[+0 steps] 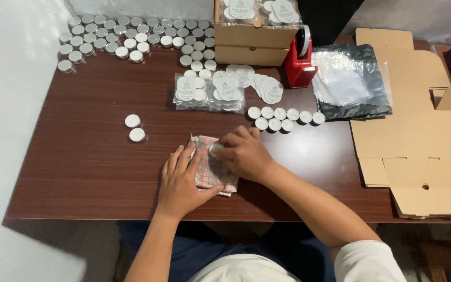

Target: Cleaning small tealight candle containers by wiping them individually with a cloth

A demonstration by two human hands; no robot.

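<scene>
I am leaning over the dark brown worktop [79,156] with both hands on a small checked cloth [209,172] that is lying near the front edge, straight ahead of me. My left hand [179,183] is lying flat on the left part of the cloth, fingers spread and pressing it down; its grip is holding nothing. My right hand [244,152] is curling over the top of the cloth, and its grip is pinching a small round white tin [215,150] between thumb and fingers, holding it against the fabric. Most of the tin is hiding under my fingers, so I can only see its pale edge.

Two more round tins [134,128] are sitting by themselves to the left of the cloth, one just behind the other. A short double row of tins [283,118] is standing just beyond my right hand. Behind that, clear packets of tins [207,92] are lying beside a fan of round white labels [267,89]. A large crowd of tins [131,36] is filling the far left corner. Brown boxes [254,39] are stacked at the back, with a red tape dispenser [299,65] touching their right side. A black bag with clear sleeves [351,86] is lying to the right of it, and flat unfolded cardboard [413,130] is covering the right end.
</scene>
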